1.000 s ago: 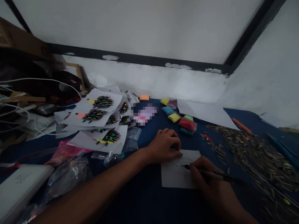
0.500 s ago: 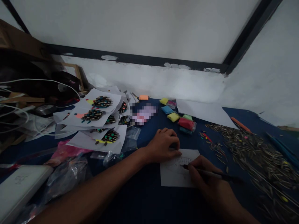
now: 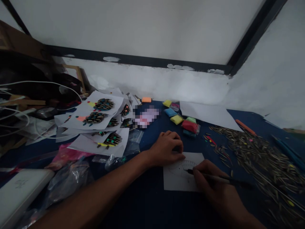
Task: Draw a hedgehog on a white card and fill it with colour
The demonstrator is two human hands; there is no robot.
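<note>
A small white sheet of paper (image 3: 176, 183) lies on the blue tabletop, bearing a faint dark line drawing with a curved, striped outline. My left hand (image 3: 166, 148) rests over its upper left corner, fingers loosely bent and thumb on the paper, with a gap between thumb and forefinger. In my right hand (image 3: 212, 183) is a dark pen (image 3: 220, 179), pinched near its tip. The pen's tip is at the drawing, and its back end slants off to the right. My right hand covers the sheet's right side.
Sheets with seed-covered figures (image 3: 95, 117) are stacked at left, near plastic bags (image 3: 69, 181) and a white box (image 3: 23, 190). Coloured clay packets (image 3: 176, 119) lie behind the paper. A heap of striped seeds (image 3: 262, 156) spreads at right, by an orange stick (image 3: 246, 128).
My right hand and the pen have shifted very slightly right, and a little more of the drawing shows. My left hand stays in place on the paper.
</note>
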